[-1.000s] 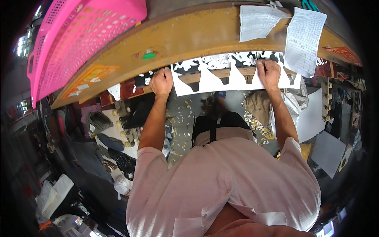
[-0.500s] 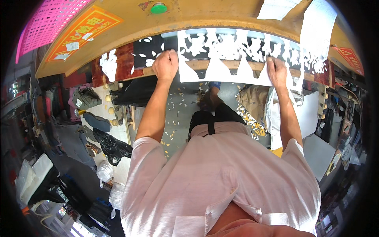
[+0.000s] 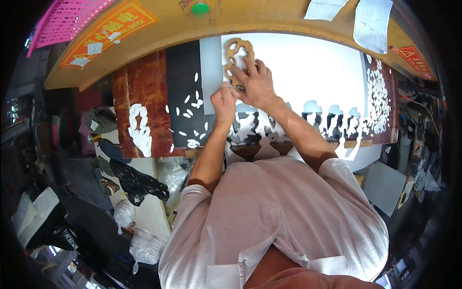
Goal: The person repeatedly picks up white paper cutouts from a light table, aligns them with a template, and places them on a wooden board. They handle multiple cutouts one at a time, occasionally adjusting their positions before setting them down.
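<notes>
A brown cutting die (image 3: 229, 72) with several oval openings lies at the left end of a plain white sheet (image 3: 313, 62). My right hand (image 3: 259, 83) grips the die from its right side, fingers bent over its frame. Close beside the die's lower end is my left hand (image 3: 224, 102), fingers pinched together; what is between them is hidden. Below my wrists, a white sheet with cut-out holes (image 3: 264, 126) hangs over the table's near edge, partly behind my forearms.
A stack of white cut pieces (image 3: 140, 130) rests on the reddish-brown board (image 3: 139, 77) at left. Small white scraps (image 3: 378, 96) cover the right side. The yellow machine beam (image 3: 269, 18) with a green button (image 3: 200, 8) spans the far side.
Both hands have left the edges of the cut-out sheet and come together at the die. The plain sheet and die now show on the table; the cut-out sheet sits nearer my body.
</notes>
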### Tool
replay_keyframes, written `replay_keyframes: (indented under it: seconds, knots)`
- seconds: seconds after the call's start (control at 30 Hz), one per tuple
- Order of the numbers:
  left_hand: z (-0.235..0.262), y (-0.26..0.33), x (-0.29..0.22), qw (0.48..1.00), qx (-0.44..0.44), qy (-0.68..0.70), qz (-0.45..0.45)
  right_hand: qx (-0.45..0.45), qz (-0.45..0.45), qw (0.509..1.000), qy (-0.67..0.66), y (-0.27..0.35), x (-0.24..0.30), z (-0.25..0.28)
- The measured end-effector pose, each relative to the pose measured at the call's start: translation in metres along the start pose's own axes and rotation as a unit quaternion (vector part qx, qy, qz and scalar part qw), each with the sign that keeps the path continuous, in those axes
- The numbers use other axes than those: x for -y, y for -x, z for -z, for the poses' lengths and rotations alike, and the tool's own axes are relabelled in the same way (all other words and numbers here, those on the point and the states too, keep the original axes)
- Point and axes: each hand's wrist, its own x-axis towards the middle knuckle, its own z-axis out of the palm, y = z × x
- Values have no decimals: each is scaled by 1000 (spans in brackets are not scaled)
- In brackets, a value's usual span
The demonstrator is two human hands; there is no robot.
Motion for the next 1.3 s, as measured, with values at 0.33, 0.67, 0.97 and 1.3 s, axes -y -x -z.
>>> replay_keyframes:
  seconds: [0.33,0.67,0.97,1.3]
  knots:
    - [9,58,17,965,60,-180,-181,111,-228,736,-627,41,-60,54]
    - [-24,33,-30,865,282,-398,-119,27,-219,664,-714,36,-74,53]
    - [-7,34,11,858,136,-408,-281,-6,-129,950,-284,55,-102,83]
    - [-76,-4,-19,778,330,-418,-332,-53,-120,880,-457,61,-120,132]
